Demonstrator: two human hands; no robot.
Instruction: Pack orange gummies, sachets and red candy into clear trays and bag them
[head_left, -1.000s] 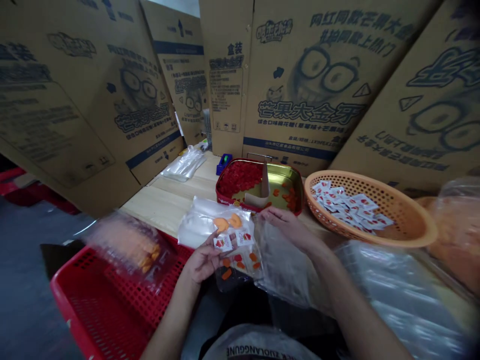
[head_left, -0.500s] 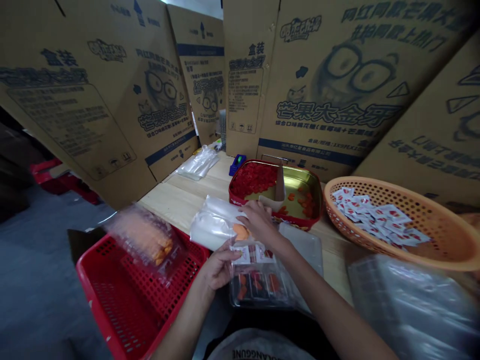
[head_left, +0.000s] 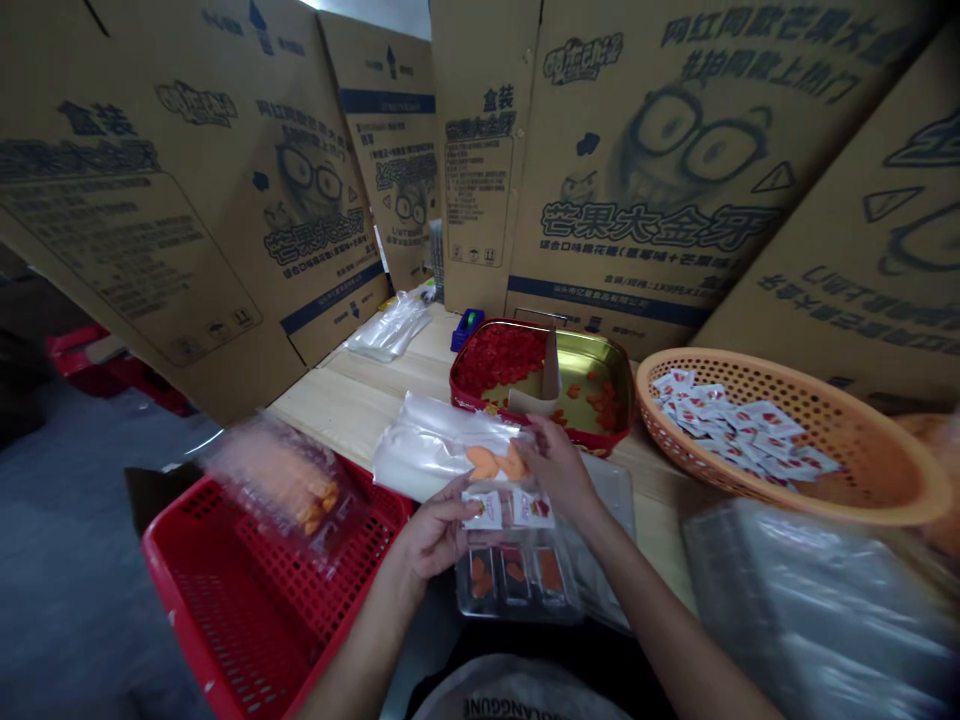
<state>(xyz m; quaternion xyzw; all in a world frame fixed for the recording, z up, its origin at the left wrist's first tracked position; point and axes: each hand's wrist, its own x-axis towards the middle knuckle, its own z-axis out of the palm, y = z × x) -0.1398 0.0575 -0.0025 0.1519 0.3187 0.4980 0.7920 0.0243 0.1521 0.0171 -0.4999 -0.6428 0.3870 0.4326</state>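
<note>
My left hand [head_left: 441,527] grips the left edge of a clear plastic tray [head_left: 517,605], thumb on top near a small white sachet [head_left: 481,510]. A second white sachet [head_left: 534,508] lies beside it in the tray's middle row. Small orange and dark red pieces [head_left: 516,570] sit in the compartments of the near row. Along the far row lies an orange heart-shaped candy [head_left: 482,462]. Next to it, the fingers of my right hand [head_left: 559,465] are closed on another orange candy [head_left: 514,462]. Part of that candy is hidden by the fingertips.
A red tin [head_left: 540,400] holds red and orange pieces on either side of a card divider. Right of it stands an orange basket [head_left: 885,450] of sachets. Stacked clear trays [head_left: 795,600] are at right. Plastic bags [head_left: 427,450] lie behind my hands; a red basket [head_left: 300,600] stands left.
My right hand has moved right across the tray's far row. Two orange candies now show there where one showed before. My left hand keeps its hold; the view has shifted slightly.
</note>
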